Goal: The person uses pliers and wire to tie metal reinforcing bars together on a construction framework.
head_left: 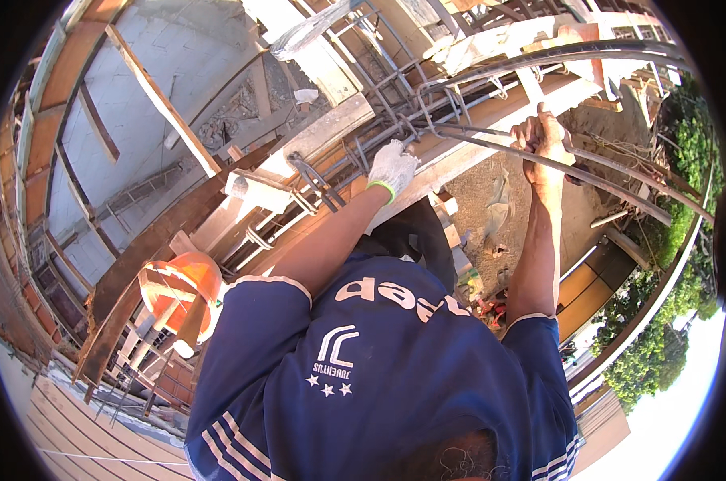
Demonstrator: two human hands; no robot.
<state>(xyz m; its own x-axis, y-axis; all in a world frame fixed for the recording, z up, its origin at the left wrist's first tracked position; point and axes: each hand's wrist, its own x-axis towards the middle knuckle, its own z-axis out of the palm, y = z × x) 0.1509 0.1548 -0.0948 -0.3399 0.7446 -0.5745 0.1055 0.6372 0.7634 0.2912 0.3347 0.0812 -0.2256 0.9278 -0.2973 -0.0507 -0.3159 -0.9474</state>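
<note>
My right hand [545, 144] is bare and raised at the right, fingers wrapped round long steel rebar rods [619, 192]. These rods slant from a tied rebar cage [371, 148] out past my hand to the right. A white knit glove with a green cuff covers my left hand [393, 167]. It is closed at the near side of the cage, beside a wooden formwork board [451, 164]; whatever its fingers hold is hidden. Left of this hand, several bent steel stirrups [315, 180] stand up from the cage.
More dark bars [555, 54] arch over the formwork at the upper right. A timber prop [159, 96] leans at the upper left. An orange rounded object [199, 272] with wood across it sits left of me. Sandy ground [479, 208] lies far below, with green trees [643, 353] beyond.
</note>
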